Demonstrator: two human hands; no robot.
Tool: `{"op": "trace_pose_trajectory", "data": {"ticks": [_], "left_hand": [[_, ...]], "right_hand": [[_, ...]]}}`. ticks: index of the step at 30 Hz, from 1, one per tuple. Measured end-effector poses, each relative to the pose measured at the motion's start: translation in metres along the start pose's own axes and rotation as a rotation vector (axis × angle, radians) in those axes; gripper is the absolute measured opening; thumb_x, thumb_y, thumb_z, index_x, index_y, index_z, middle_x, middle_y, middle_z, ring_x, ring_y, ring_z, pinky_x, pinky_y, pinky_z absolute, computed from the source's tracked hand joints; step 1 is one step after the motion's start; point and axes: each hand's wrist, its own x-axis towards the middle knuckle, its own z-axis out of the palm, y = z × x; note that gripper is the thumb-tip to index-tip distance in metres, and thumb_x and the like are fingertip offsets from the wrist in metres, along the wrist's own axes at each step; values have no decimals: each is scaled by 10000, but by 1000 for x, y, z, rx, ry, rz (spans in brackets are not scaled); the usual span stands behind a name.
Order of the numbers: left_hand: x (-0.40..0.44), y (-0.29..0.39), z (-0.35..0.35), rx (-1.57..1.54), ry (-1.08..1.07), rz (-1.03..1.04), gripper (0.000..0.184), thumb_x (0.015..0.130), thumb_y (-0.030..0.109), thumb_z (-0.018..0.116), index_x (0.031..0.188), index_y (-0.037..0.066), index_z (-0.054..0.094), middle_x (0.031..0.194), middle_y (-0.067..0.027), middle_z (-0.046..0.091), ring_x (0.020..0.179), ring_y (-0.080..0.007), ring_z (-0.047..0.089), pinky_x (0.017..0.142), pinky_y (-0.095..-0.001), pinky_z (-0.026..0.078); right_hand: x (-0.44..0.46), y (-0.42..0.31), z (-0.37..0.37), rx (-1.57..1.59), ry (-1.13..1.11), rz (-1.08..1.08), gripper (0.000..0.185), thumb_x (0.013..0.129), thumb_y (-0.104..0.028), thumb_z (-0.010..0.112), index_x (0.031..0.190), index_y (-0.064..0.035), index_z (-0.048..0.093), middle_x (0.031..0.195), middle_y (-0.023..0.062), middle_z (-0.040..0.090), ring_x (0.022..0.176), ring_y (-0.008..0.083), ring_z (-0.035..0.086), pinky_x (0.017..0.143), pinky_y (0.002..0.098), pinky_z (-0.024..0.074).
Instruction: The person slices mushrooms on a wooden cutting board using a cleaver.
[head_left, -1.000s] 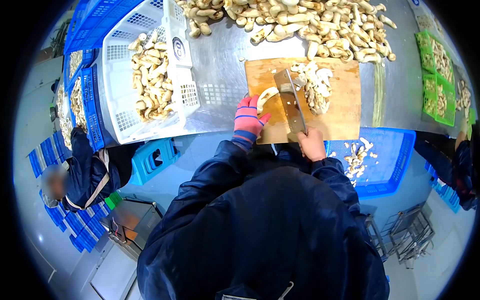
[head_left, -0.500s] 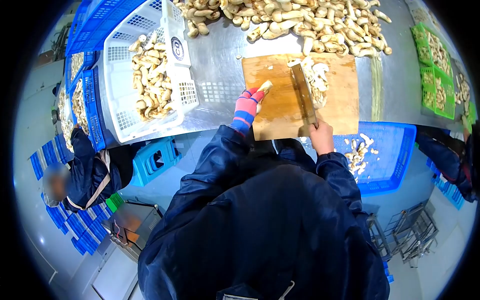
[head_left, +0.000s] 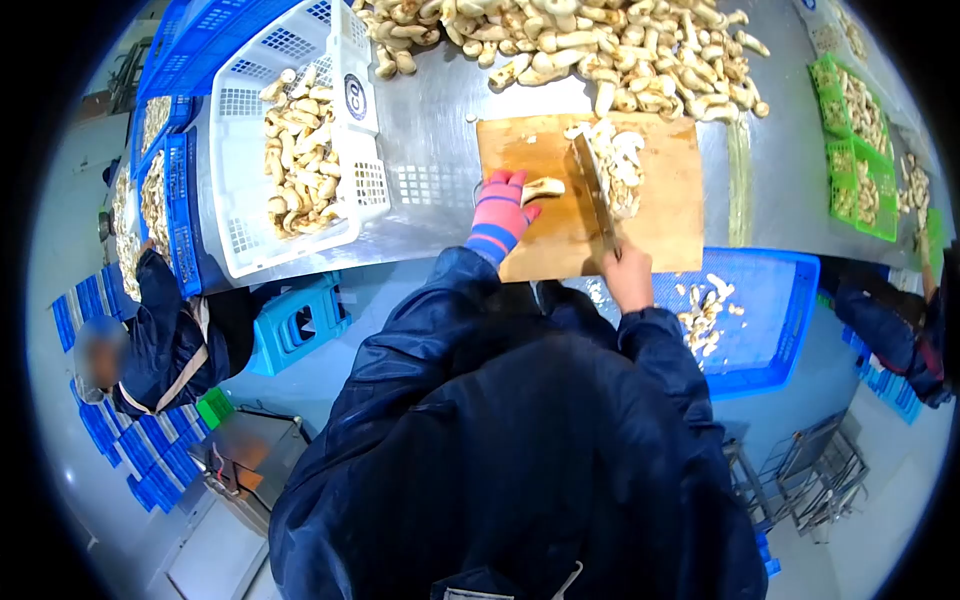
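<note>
My left hand (head_left: 503,212), in a pink and blue striped glove, is at the left side of a wooden cutting board (head_left: 665,200). Its thumb and fingers are around the near end of a pale, elongated mushroom (head_left: 545,187), which lies level with its other end pointing at the blade. Bare, my right hand (head_left: 628,275) grips the handle of a cleaver (head_left: 596,190) at the board's front edge. The cleaver's blade stands upright against a heap of sliced mushroom (head_left: 622,165), apart from the held mushroom.
Whole mushrooms (head_left: 600,45) are piled behind the board. A white crate (head_left: 240,225) of mushrooms stands left; a blue basket (head_left: 775,340) with pieces sits lower right. Green baskets (head_left: 835,95) are at far right. Other people work at left (head_left: 170,345) and right (head_left: 890,320).
My left hand has turned and brought the mushroom from a raised, upright tilt to lying level across the board. The cleaver stays beside the slices. The whole view has shifted slightly.
</note>
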Motion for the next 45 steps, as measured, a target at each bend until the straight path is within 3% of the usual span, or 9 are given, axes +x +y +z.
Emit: {"op": "trace_pose_trajectory", "data": {"ticks": [20,23,29,33,37,39,43,44,45], "left_hand": [[-24,-14,5,-140,-35,-142,468,678,177,716,1101,59,554,1041,-173,541,968,-345,528,829,-398,441],[-26,-16,4,-195,-39,-149,501,671,179,722,1123,58,543,1053,-172,538,981,-343,521,838,-391,439],[-26,-16,-3,-217,13,-137,602,626,203,754,1163,73,517,1100,-164,528,1019,-345,498,859,-397,430],[-5,11,-13,-94,119,54,669,614,230,753,1221,129,492,1224,-160,468,1115,-359,438,937,-421,376],[26,16,13,6,-48,134,552,632,207,726,1151,145,548,1223,-168,467,1092,-353,461,940,-427,376],[34,6,30,-9,21,155,467,637,173,722,1081,138,583,1175,-167,496,1051,-345,491,898,-424,407],[39,1,20,-232,211,118,390,705,111,680,1082,121,579,1034,-117,555,914,-242,553,742,-344,475],[43,8,18,-516,125,8,404,717,104,670,1107,115,564,1017,-104,554,898,-219,549,746,-321,473],[44,11,14,-794,26,-113,419,729,96,660,1133,108,549,999,-92,552,883,-195,545,749,-298,471]], "right_hand": [[-22,-21,26,-340,-273,-38,247,778,-167,496,884,16,623,770,272,590,745,426,580,719,479,469],[8,-33,43,-206,-228,-130,264,782,-203,493,832,23,619,755,280,586,737,424,584,670,490,468],[-4,-48,-14,213,-218,246,224,785,-158,514,798,49,601,643,234,593,573,325,601,536,407,457],[-4,-13,-36,75,193,129,237,790,-166,535,851,50,613,612,223,585,555,308,601,519,397,459],[3,37,-51,-284,503,57,497,779,-226,531,1239,-75,417,696,234,600,676,422,583,624,494,460],[4,36,-61,-357,494,260,524,785,-220,517,1263,-61,372,780,237,605,723,412,589,613,514,451],[9,60,-47,-368,528,126,643,776,-199,548,1338,-77,260,754,230,613,633,409,590,592,509,452],[13,62,-42,-342,377,273,644,772,-186,545,1338,-69,260,797,229,614,682,410,593,603,499,457],[10,63,-39,-321,363,180,638,774,-188,536,1337,-68,260,822,242,606,727,414,591,620,504,455]]}}
